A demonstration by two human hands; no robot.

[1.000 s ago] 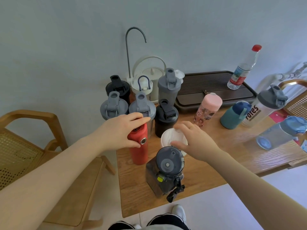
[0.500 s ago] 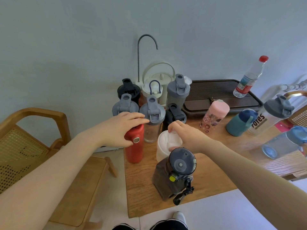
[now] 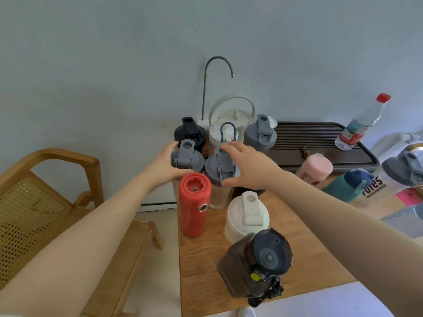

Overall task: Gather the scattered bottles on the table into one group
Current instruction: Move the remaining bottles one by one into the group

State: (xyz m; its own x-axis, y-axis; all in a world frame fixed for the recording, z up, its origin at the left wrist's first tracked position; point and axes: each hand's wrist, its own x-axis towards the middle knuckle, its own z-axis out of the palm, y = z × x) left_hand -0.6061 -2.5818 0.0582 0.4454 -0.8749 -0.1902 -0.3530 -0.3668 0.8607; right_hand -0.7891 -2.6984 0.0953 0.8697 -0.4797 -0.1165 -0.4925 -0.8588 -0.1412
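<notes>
My left hand [image 3: 166, 164] curls around the left side of a grey-lidded shaker [image 3: 187, 156]. My right hand [image 3: 250, 167] wraps the right side of a second grey-lidded shaker [image 3: 220, 173] next to it. In front of them stand a red bottle [image 3: 194, 213], a white bottle [image 3: 247, 221] and a dark bottle with a black lid [image 3: 258, 266]. Behind are a black shaker [image 3: 190, 133], a white-lidded bottle with a blue loop [image 3: 223, 136] and a grey shaker [image 3: 259, 138]. Apart on the right are a pink bottle [image 3: 317, 168], a teal bottle [image 3: 345, 186], a lettered shaker [image 3: 398, 177] and a water bottle [image 3: 359, 126].
The wooden table [image 3: 206, 271] ends close to the dark bottle at the front. A dark slatted tray [image 3: 309, 138] lies at the back right. A white kettle [image 3: 233, 110] with a curved spout pipe stands by the wall. A wooden cane chair [image 3: 45, 202] is at the left.
My left hand let go of the red bottle and my right hand left the white bottle. Both moved back onto the two grey-lidded shakers. The view tilted down slightly.
</notes>
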